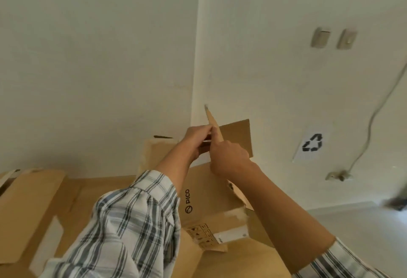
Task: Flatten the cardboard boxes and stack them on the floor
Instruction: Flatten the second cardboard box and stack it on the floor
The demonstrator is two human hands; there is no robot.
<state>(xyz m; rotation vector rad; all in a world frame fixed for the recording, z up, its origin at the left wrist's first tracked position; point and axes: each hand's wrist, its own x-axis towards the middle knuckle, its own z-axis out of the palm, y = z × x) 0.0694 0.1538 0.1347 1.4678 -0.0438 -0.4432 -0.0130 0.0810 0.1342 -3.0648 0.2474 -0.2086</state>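
A brown cardboard box (211, 198) printed "PICO" stands in front of me with its far flap (239, 137) raised against the white wall. My left hand (196, 140) pinches the flap's near edge. My right hand (229, 159) is closed around a thin tan stick-like tool (212, 123) that points up and away, its tip just above the flap. Torn white tape (233, 217) clings to the box's near corner. More brown cardboard (30, 207) lies to the left and below the box.
A white wall corner rises straight ahead. On the right wall are two switch plates (320, 36), a paper with a recycling symbol (311, 143), and a cable running down to a socket (338, 176). Pale floor (356, 229) shows at the lower right.
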